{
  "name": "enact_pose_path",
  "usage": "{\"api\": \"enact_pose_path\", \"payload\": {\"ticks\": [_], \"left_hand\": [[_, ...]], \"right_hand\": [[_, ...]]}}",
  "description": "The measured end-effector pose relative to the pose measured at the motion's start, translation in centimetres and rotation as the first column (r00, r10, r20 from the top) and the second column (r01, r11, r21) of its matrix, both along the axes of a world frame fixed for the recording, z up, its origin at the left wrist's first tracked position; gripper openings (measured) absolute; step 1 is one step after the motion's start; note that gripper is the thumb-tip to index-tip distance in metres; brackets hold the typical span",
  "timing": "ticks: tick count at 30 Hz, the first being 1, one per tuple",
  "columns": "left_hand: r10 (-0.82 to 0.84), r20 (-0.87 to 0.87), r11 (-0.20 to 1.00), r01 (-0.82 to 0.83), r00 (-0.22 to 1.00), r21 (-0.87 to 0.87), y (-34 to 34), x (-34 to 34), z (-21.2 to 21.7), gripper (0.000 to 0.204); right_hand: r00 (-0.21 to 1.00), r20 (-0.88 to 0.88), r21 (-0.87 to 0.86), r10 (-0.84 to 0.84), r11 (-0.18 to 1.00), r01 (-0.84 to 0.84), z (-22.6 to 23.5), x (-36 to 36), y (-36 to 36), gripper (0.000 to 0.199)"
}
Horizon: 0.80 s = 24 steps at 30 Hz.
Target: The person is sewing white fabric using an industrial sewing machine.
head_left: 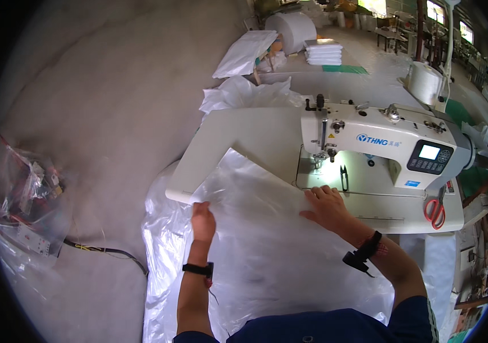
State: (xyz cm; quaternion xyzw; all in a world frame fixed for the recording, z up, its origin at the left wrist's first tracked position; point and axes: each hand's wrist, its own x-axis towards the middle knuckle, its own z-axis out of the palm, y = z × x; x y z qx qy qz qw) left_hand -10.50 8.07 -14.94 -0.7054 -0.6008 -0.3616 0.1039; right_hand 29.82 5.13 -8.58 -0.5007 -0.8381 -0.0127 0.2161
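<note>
a: what's in the left hand (203,222)?
b: the sheet (261,228); fingers curled closed on its left edge.
a: and the right hand (328,207)?
b: laid over the sheet's right side, fingertips forward. i can't tell if the thumb pinches.
a: where's the sheet?
b: one corner over the table (255,128), pointing away, the rest spreading down toward the person. the needle (317,162) is just past the right hand, apart from the sheet.
a: which step?
b: lining up the edge, i'd judge; the next move calls for keeping it flat toward the needle.
a: counts?
b: two hands, one sheet between them, one machine (370,134), one snips (344,178), one scissors (435,214), two wrist straps (198,268).
</note>
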Motion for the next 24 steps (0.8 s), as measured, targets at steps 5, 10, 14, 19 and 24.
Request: {"api": "enact_pose_path", "payload": {"ticks": [5, 10, 14, 19, 24], "left_hand": [[-0.041, -0.501, 0.827, -0.252, 0.865, -0.502, -6.1, -6.2, -1.3, 0.034], [0.299, 0.421, 0.925, -0.151, 0.857, -0.35, -0.8, -7.6, 0.5, 0.06], [0.488, 0.199, 0.488, -0.077, 0.85, -0.869, 1.6, -5.2, 2.7, 0.085], [-0.123, 0.028, -0.171, 0.007, 0.992, -0.985, -1.7, -5.3, 2.5, 0.03], [0.039, 0.63, 0.736, 0.404, 0.775, -0.543, -1.2, -9.1, 8.0, 0.01]], "right_hand": [[0.997, -0.021, 0.119, -0.068, 0.99, 0.07, -3.3, -1.0, 0.9, 0.05], [0.994, -0.033, 0.166, -0.1, 0.981, 0.104, -4.3, -1.3, 0.7, 0.044], [0.986, 0.032, 0.146, -0.161, 0.977, 0.155, -2.4, -1.7, -0.5, 0.039], [0.978, -0.125, -0.003, 0.168, 0.985, -0.17, -3.0, -2.1, -7.3, 0.036], [0.997, -0.031, -0.341, -0.068, 0.938, 0.053, -7.2, -3.9, -10.5, 0.037]]}}
